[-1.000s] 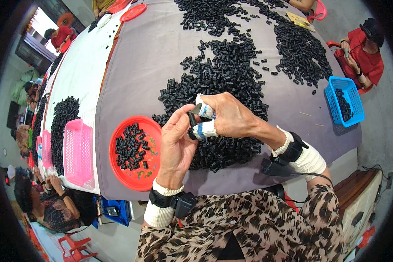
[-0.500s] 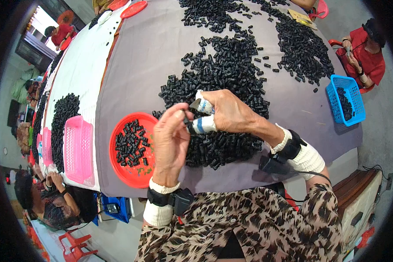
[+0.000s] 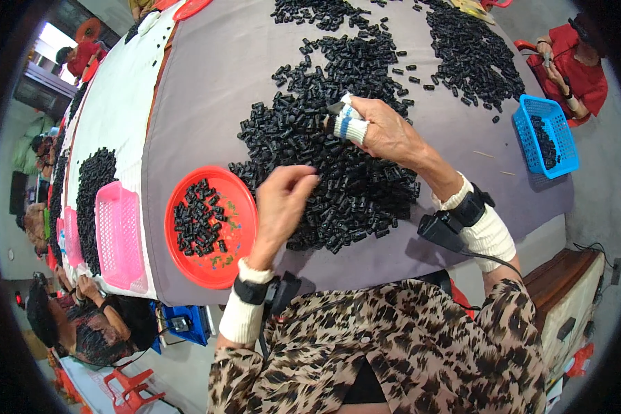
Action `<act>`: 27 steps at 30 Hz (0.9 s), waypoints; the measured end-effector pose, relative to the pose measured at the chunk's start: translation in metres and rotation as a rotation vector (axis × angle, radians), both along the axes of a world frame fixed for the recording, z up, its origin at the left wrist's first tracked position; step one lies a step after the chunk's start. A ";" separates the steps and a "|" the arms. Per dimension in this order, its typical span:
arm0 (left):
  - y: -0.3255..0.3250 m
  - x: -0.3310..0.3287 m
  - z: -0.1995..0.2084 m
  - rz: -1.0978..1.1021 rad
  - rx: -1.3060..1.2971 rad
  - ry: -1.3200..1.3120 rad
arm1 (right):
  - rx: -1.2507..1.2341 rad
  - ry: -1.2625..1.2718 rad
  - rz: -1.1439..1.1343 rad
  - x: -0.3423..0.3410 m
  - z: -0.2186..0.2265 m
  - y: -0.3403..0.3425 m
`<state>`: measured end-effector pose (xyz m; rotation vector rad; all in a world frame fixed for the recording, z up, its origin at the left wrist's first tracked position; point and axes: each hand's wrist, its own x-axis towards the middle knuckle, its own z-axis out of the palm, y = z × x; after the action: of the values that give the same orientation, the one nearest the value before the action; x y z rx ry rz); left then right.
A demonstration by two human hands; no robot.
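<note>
A large heap of small black cylindrical parts (image 3: 345, 186) lies on the grey cloth before me. Over the heap's near left side, my left hand (image 3: 283, 207) is closed, thumb and index finger brought close together. Its fingertips are slightly blurred, and whatever is between them does not show clearly. Farther forward and to the right, above the heap, my right hand (image 3: 390, 134) is closed on a small knife (image 3: 336, 107), its short grey blade poking out past the fingers. White wraps with blue stripes cover some of those fingers. A red plate (image 3: 240, 265) holding more black parts sits beside my left hand.
A pink basket (image 3: 119, 234) stands on the white cloth at left, near another black heap (image 3: 95, 186). To the right are a blue basket (image 3: 564, 162) with black parts and a co-worker in red (image 3: 576, 76). Another heap (image 3: 472, 55) lies at the far right.
My hands, close together over the heap before, have parted. The right went forward and right with the knife; the left turned toward the heap. The whole view shifted slightly.
</note>
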<state>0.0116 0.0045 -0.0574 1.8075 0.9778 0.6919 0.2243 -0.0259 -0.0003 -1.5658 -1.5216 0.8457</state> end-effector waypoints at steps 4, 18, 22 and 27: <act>-0.004 0.057 -0.015 -0.190 0.347 0.188 | -0.043 -0.047 -0.081 0.014 0.001 -0.015; -0.001 0.036 0.025 -0.121 0.118 -0.014 | 0.088 0.103 0.000 0.004 -0.007 -0.027; 0.000 0.013 0.058 -0.068 0.086 -0.062 | 0.132 0.165 0.120 -0.020 0.017 -0.024; 0.000 -0.013 0.074 0.010 -0.150 -0.327 | 0.142 0.148 0.157 -0.045 0.027 -0.014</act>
<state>-0.0018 0.0043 0.0164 1.5015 0.7967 0.8651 0.1798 -0.0395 0.0269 -1.2670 -1.5755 0.8998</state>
